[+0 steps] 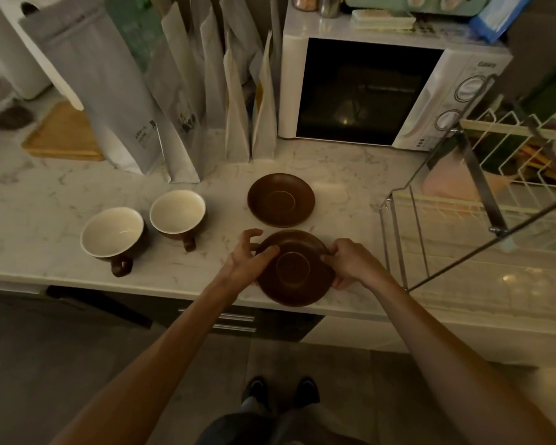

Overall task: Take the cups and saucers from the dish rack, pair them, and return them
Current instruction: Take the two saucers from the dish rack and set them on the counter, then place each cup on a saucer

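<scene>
A round brown ceramic saucer (294,268) is being held at the front edge of the white marbled surface (45,200) by both hands. The left hand (247,261) is being pressed against its left rim, with the thumb laid on top and the fingers (251,236) curled loosely above the surface. The right hand (353,261) is being closed on the right rim, thumb on top and fingers tucked underneath. A 2nd brown saucer (281,200) is lying flat just behind the held one, apart from it. To the left, 2 brown cups with cream-white insides are standing upright side by side: the nearer left cup (112,236) and the right cup (177,216), each with its handle turned toward the front edge. The metal wire dish rack (482,200) is standing at the right, beside a white microwave oven (382,91). Grey and white paper pouches (174,91) are being leaned in a row at the back.
</scene>
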